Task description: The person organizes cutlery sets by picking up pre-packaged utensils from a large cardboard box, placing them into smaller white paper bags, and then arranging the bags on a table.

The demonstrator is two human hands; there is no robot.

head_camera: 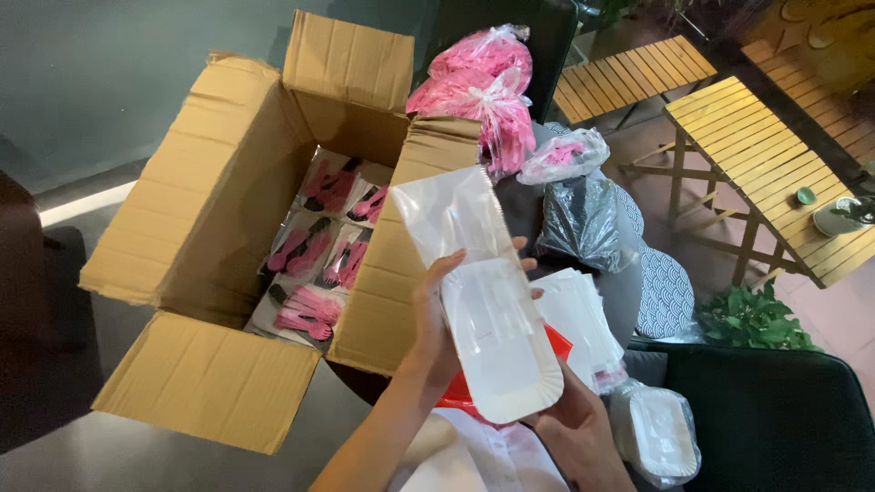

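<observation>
My left hand (436, 319) grips the left edge of a white paper tray (510, 355) and a clear plastic bag (456, 214) that stands up from the tray's far end. My right hand (570, 424) supports the tray from below at its near right corner. A red object (558, 342) shows just under the tray. To the left stands an open cardboard box (219, 210) that holds several clear packets of pink cutlery (314, 251).
A stack of white trays (583, 319) and a bagged bundle of trays (661, 433) lie to the right. Pink plastic bags (488, 87) and a black bag (583, 219) sit behind. Yellow slatted wooden tables (775, 155) and a green plant (752, 319) stand at the far right.
</observation>
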